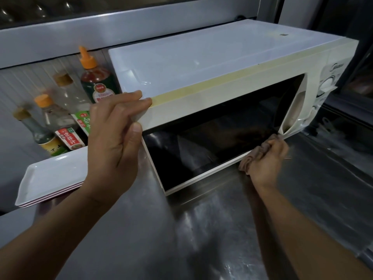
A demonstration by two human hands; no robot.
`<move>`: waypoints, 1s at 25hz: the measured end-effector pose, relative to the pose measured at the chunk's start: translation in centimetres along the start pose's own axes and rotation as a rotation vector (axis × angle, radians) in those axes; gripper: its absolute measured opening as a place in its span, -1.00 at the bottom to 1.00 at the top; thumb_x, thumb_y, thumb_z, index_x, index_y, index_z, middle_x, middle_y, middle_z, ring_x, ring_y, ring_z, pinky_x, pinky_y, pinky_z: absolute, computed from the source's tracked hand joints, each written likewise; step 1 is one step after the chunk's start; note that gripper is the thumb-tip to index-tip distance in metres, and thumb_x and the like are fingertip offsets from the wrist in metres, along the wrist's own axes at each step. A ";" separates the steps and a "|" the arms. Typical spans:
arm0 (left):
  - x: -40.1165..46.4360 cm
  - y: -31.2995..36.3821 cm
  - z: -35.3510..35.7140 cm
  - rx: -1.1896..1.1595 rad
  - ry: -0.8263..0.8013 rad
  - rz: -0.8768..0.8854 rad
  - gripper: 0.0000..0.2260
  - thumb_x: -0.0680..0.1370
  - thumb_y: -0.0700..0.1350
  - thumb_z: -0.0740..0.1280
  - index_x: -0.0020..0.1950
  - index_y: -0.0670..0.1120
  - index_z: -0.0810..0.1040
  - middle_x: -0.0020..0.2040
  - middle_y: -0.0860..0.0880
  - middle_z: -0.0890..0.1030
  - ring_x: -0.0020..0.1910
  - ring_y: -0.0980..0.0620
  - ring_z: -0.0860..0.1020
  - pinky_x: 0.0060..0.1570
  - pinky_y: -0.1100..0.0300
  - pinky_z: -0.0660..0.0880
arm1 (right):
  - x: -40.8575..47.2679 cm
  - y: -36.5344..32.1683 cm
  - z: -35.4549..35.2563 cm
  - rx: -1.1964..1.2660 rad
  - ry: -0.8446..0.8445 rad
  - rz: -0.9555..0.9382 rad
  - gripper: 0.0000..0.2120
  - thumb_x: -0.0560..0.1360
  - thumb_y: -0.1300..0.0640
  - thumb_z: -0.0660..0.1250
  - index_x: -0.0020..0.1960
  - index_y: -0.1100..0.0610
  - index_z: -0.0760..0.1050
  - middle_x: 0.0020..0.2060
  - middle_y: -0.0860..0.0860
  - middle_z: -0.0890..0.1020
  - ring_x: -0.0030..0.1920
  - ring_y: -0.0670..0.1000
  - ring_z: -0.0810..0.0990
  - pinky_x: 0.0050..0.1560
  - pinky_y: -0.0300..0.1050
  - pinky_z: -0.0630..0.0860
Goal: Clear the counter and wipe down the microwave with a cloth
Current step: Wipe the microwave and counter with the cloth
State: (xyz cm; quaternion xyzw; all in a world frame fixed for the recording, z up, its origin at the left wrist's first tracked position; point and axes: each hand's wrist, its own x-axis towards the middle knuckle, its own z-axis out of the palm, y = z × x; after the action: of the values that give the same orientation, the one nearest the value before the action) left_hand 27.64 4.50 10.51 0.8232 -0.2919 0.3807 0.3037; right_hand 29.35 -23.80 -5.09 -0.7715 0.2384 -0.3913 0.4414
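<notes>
Your left hand (115, 136) grips the microwave's (201, 73) top front left corner, fingers curled over the top edge and thumb on the front face. Your right hand (266, 160) holds a bunched brown cloth (252, 158) against the lower right corner of the dark door (212, 136), just below the handle recess. The microwave sits on a steel counter (201, 229), turned at an angle. To its left, a stack of white trays (50, 178) lies just beside it, partly behind your left wrist. Behind the trays, sauce bottles (94, 77) crowd against the ribbed back wall, close to the microwave's left side. In front of the door and to its right the shiny counter lies open. A metal ledge runs above the bottles.
</notes>
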 end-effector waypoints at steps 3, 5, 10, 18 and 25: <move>0.0 0.0 -0.1 -0.008 -0.012 -0.005 -0.71 0.55 -0.24 0.12 0.24 -0.09 0.43 0.23 -0.06 0.43 0.24 -0.02 0.36 0.26 0.21 0.24 | -1.4 -0.8 0.0 -0.010 0.008 -0.004 -0.76 0.49 0.42 0.15 0.14 0.45 0.37 0.27 0.35 0.32 0.15 -0.03 0.38 0.16 -0.64 0.13; 0.1 -0.1 -0.4 -0.012 -0.041 0.004 -0.71 0.55 -0.25 0.13 0.24 -0.10 0.43 0.22 -0.05 0.42 0.24 -0.02 0.36 0.26 0.20 0.24 | -4.3 -2.1 0.6 -0.019 -0.013 -0.050 -0.76 0.45 0.45 0.17 0.12 0.44 0.39 0.26 0.34 0.35 0.11 -0.04 0.36 0.13 -0.68 0.08; 0.7 0.1 -1.4 -0.020 -0.139 -0.040 -0.71 0.55 -0.24 0.17 0.25 -0.12 0.49 0.21 -0.04 0.46 0.25 -0.03 0.37 0.26 0.31 0.20 | -11.8 -5.4 1.9 -0.022 -0.193 -0.027 -0.74 0.49 0.35 0.24 0.17 0.27 0.39 0.41 0.12 0.23 0.29 0.08 0.41 0.27 -0.20 0.38; 1.4 0.0 -3.0 -0.059 -0.267 -0.047 -0.70 0.55 -0.17 0.20 0.26 -0.09 0.52 0.22 -0.07 0.50 0.25 -0.06 0.38 0.23 0.20 0.26 | -18.3 -9.8 3.2 -0.072 -0.313 -0.037 -0.71 0.46 0.30 0.29 0.19 0.27 0.44 0.38 0.15 0.31 0.32 0.19 0.40 0.23 0.06 0.47; 1.7 -0.3 -3.4 -0.086 -0.307 -0.050 -0.71 0.57 -0.17 0.22 0.28 -0.06 0.52 0.24 -0.04 0.49 0.23 -0.05 0.38 0.05 0.47 0.19 | -20.8 -12.6 3.0 -0.051 -0.451 -0.034 -0.74 0.49 0.26 0.30 0.18 0.18 0.43 0.36 -0.02 0.29 0.28 -0.06 0.41 0.29 -0.34 0.33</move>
State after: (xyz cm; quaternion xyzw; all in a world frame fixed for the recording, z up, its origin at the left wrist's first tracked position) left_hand 27.24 6.71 13.63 0.8650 -0.3302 0.2299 0.3000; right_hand 20.01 -1.27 -3.22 -0.8545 0.1303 -0.2101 0.4569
